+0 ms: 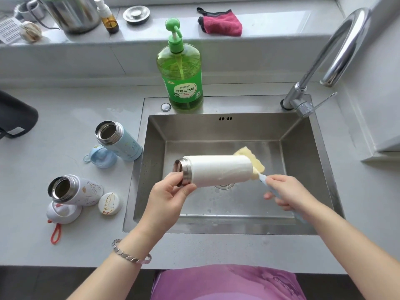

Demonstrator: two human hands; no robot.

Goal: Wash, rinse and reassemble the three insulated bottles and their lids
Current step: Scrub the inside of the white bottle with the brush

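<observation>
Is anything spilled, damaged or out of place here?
Nothing stands out. The left hand holds the plain white steel-necked bottle level over the steel sink; the right hand holds a yellow sponge brush at its base. The light blue bottle and the patterned white bottle stand open beside the sink.

Your grey tabletop [65, 113], left of the sink [307, 135]: blue bottle [121, 144] standing open, blue lid [100, 156] just beside it. Nearer you: white patterned bottle [75, 191], open; domed lid [63, 212] with orange loop against its base; round cap [109, 203] alongside. Dark object [15, 115] at far left.
</observation>
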